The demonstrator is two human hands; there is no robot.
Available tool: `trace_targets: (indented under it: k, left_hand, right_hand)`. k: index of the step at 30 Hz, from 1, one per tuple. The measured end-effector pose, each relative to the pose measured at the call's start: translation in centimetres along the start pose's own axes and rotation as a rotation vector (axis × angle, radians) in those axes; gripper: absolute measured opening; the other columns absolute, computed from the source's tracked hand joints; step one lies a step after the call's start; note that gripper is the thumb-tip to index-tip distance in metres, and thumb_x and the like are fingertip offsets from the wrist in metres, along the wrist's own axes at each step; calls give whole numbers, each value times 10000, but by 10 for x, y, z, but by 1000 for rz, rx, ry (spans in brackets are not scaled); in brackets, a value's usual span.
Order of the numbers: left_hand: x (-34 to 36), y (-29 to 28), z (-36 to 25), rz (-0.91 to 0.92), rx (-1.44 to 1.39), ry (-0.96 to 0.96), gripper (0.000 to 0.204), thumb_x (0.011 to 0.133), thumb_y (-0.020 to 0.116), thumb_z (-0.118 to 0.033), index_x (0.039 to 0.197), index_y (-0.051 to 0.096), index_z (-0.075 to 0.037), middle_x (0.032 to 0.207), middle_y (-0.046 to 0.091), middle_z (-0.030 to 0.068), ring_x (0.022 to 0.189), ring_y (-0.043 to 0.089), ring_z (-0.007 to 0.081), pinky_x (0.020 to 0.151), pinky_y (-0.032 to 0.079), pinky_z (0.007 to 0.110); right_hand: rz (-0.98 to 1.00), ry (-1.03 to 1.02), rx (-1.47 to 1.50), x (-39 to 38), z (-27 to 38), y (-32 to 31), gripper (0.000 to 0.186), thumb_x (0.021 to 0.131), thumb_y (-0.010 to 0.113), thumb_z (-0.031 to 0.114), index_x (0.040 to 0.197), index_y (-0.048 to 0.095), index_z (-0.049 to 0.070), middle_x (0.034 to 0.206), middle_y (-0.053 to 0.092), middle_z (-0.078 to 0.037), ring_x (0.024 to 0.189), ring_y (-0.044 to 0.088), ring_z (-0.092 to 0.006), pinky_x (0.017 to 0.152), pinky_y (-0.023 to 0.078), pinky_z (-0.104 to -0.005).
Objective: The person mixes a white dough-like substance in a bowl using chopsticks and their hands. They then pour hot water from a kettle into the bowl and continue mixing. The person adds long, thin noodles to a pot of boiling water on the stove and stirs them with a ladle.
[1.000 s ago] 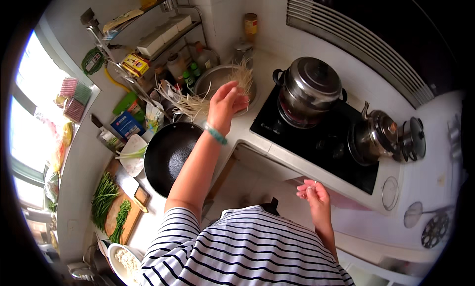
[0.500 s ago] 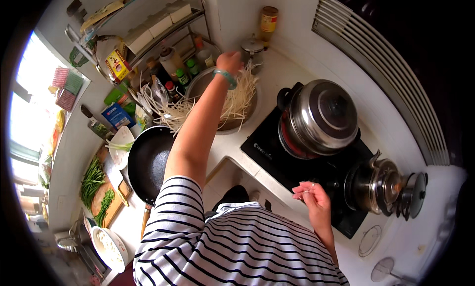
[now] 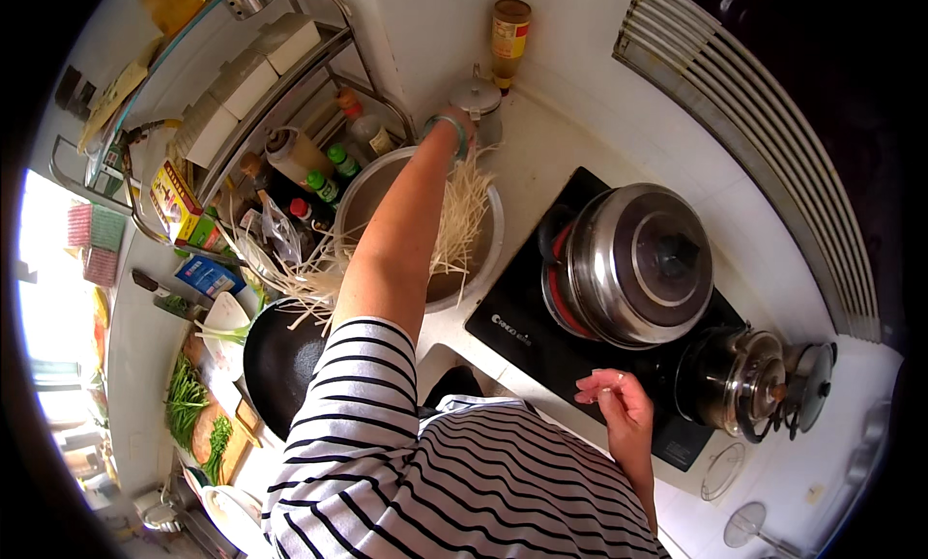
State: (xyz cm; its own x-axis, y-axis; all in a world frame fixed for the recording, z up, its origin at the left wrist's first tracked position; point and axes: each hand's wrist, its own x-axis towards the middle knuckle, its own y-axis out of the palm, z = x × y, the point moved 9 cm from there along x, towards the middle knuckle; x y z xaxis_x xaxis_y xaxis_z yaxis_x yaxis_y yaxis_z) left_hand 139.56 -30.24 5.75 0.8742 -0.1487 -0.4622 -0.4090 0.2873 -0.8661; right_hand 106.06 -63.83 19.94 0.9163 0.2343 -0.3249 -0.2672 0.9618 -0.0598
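Over the far rim of a large metal basin, my left hand, with a green bangle at the wrist, is closed on pale, long noodles; its fingertips are partly hidden. The strands fan across the basin and hang over its left rim beside a black frying pan. A metal-lidded pot stands just behind that hand. By the front edge of the black cooktop, my right hand hovers with loosely bent fingers apart, holding nothing.
A large lidded steel pot sits on the cooktop, with a glass-lidded pot to its right. Bottles crowd a metal rack at the back left. Chopped greens lie on a cutting board by a cleaver.
My left hand has shifted slightly toward the metal-lidded pot behind the basin, and the noodles under it have gathered. The view has tilted a little. My right hand keeps nearly the same pose.
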Motion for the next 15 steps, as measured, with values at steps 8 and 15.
trace_targets:
  k: [8,15]
  left_hand:
    - [36,18,19,99,-499,-9,368,893,535,-342,631,645,-108,605,603,40,559,546,146,593,443,393]
    - [27,12,21,163,-487,-78,424,867,568,-381,565,609,-87,597,592,37,544,523,182,592,437,382]
  right_hand:
    - [78,30,40,18,4,14,228,907,454,28,1117,530,-21,1028,621,-121,902,607,-170,843,460,-283]
    - [64,27,32,22,2,18,212,908,471,63,1090,535,-23,987,626,-123,857,607,-173,815,469,-300]
